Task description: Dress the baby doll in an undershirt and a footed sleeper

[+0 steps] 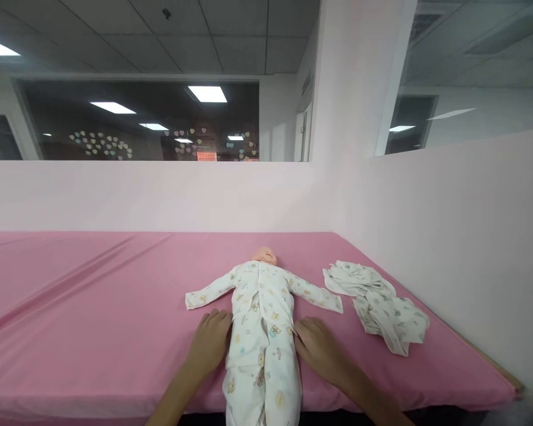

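On the pink sheet (pixel 93 349), we see the dressed doll (pixel 275 316), its legs reaching the near edge; a hard pull could slide it off. Our left hand (pixel 211 340) and right hand (pixel 318 348) flank its sides; whether either grip is clamped, we cannot tell.

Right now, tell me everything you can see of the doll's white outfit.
The white outfit looks like creased cloth printed with small coloured figures. A line runs down its front; the long sleeves spread wide, and the legs run out of the picture's bottom edge. It lies on the pink cover, the doll's head at its neck, the left hand and right hand against its sides.
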`<state>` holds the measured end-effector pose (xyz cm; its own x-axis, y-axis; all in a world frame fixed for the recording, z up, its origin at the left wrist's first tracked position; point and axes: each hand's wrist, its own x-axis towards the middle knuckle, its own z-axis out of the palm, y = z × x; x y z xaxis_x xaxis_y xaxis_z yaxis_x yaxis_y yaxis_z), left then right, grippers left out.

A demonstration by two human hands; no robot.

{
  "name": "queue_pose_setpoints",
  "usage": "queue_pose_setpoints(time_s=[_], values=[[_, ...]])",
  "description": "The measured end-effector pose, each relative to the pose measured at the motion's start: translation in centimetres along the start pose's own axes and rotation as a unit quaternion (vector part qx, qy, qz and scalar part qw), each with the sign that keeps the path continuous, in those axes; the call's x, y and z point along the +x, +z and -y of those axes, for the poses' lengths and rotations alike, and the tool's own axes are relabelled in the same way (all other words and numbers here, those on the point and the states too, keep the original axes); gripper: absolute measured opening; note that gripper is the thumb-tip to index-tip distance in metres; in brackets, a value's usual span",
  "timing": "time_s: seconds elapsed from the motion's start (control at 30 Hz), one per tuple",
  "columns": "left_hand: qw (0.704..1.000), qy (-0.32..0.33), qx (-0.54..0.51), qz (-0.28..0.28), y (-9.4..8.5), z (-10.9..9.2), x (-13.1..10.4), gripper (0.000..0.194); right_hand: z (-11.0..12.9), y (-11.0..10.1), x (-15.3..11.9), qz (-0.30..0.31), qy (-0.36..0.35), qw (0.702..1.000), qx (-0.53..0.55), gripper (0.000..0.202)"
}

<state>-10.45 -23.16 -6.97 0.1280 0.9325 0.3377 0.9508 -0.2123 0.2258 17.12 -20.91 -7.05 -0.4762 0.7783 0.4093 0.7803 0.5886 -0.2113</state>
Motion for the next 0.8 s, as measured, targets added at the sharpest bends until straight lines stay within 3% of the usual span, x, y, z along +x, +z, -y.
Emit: queue_pose_setpoints(time_s=[0.17, 0.27, 0.47, 0.63, 0.8], values=[[0.987, -0.016, -0.118, -0.104, -0.6, -0.4, 0.9, 0.027, 0.8, -0.7, -0.6, -0.013, 0.010, 1.000, 0.027, 0.017], [0.977, 0.016, -0.159, -0.143, -1.1, -1.7, 1.3, 0.027, 1.3, -0.5, -0.7, -0.047, 0.040, 0.996, 0.061, 0.013], [0.972, 0.080, -0.187, -0.120, -0.7, -3.3, -0.7, 0.030, 1.3, 1.0, -2.5, -0.059, 0.066, 0.990, 0.107, 0.015], [0.966, -0.005, -0.247, -0.074, 0.6, -2.2, -3.3, 0.039, 0.1, 1.2, -3.9, -0.077, 0.093, 0.980, 0.157, 0.016], [0.928, -0.097, -0.358, -0.040, 1.7, -1.0, -5.7, 0.047, -0.4, 0.8, -4.1, -0.089, 0.106, 0.971, 0.196, 0.014]])
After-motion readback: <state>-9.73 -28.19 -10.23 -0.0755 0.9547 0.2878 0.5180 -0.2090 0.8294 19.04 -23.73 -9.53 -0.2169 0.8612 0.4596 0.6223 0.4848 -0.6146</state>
